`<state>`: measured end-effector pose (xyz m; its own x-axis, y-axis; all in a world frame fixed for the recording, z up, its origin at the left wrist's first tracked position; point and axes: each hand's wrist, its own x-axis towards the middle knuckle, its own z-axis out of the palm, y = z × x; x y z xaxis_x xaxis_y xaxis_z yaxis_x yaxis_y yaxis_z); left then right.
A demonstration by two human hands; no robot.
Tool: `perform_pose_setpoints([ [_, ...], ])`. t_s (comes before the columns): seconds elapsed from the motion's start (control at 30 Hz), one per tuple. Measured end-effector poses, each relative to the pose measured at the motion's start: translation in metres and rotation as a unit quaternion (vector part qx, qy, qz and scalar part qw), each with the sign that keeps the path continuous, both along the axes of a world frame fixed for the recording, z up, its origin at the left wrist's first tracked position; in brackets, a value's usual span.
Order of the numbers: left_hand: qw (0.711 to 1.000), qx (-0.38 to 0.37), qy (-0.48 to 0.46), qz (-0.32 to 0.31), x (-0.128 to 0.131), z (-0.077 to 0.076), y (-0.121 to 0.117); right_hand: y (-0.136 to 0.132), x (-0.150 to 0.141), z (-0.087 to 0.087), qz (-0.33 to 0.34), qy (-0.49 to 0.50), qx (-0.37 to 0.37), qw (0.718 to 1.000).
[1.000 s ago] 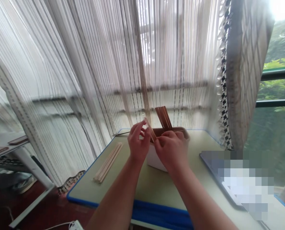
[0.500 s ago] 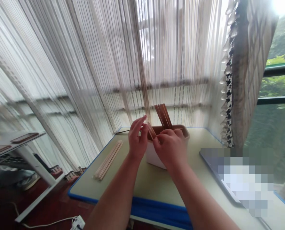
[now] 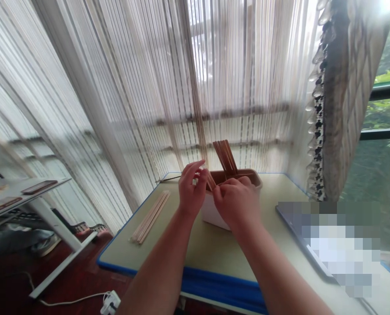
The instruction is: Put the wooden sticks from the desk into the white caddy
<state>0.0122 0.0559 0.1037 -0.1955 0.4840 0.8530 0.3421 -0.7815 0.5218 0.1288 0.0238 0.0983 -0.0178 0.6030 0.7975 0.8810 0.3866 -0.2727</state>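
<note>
My right hand [image 3: 237,199] is closed around the lower end of some light brown chopsticks [image 3: 211,180], in front of a box [image 3: 214,214] with a white side and brown rim. My left hand [image 3: 192,188] is beside their upper end, fingers curled towards the thumb. Something whitish shows at its fingertips, too blurred to name. Several darker brown chopsticks [image 3: 226,156] stand tilted in the box, fanned out at the top. Left of my hands, a bundle of pale chopsticks [image 3: 151,216], seemingly in clear plastic, lies on the table [image 3: 162,258].
A thin dark stick [image 3: 168,178] lies at the table's far left edge. At the right is a flat dark device [image 3: 293,232], partly pixelated. Striped curtains [image 3: 142,87] hang behind. Another table [image 3: 47,192], a person's shoe [image 3: 45,245] and a power strip [image 3: 111,302] are at left.
The view has shifted slightly, so the scene sits a little further right. Both hands keep nearly the same pose at the box, with the chopsticks still between them.
</note>
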Motion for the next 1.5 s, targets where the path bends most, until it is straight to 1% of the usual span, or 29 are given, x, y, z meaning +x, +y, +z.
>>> perform_pose_setpoints([
  [0.13, 0.998, -0.033, -0.048, -0.021, 0.003, -0.002, 0.001, 0.001, 0.001, 0.000, 0.002, 0.006, -0.009, 1.000],
  [0.23, 0.995, -0.054, -0.071, -0.044, 0.005, -0.004, 0.001, 0.002, 0.002, -0.001, -0.003, 0.020, -0.029, 0.999],
  [0.33, 0.992, -0.067, -0.092, -0.053, 0.007, -0.006, 0.003, 0.004, 0.002, -0.001, -0.013, 0.032, -0.042, 0.999],
  [0.53, 0.989, -0.084, -0.100, -0.070, 0.008, -0.009, 0.006, 0.002, 0.003, 0.001, -0.008, 0.026, -0.057, 0.998],
  [0.67, 0.989, -0.086, -0.103, -0.068, 0.008, -0.009, 0.007, 0.000, 0.003, 0.002, 0.004, 0.023, -0.049, 0.999],
  [0.73, 0.990, -0.086, -0.098, -0.057, 0.009, -0.009, 0.007, 0.000, 0.003, 0.002, 0.008, 0.024, -0.042, 0.999],
  [0.8, 0.992, -0.087, -0.088, -0.033, 0.009, -0.009, 0.006, -0.001, 0.003, 0.002, 0.010, 0.024, -0.037, 0.999],
  [0.97, 0.993, -0.058, -0.083, 0.064, 0.009, -0.011, 0.002, 0.001, 0.002, 0.001, 0.007, 0.036, -0.032, 0.999],
  [1.03, 0.991, -0.049, -0.085, 0.092, 0.009, -0.011, 0.000, 0.003, 0.002, 0.000, 0.009, 0.045, -0.030, 0.998],
  [1.3, 0.990, -0.029, -0.072, 0.121, 0.008, -0.016, 0.001, 0.008, 0.003, -0.003, 0.028, 0.058, -0.021, 0.998],
  [1.43, 0.989, -0.013, -0.049, 0.138, 0.006, -0.020, 0.004, 0.008, 0.003, -0.003, 0.032, 0.062, 0.001, 0.998],
  [1.5, 0.987, 0.009, -0.041, 0.156, 0.005, -0.019, 0.002, 0.008, 0.003, -0.003, 0.032, 0.064, 0.015, 0.997],
])
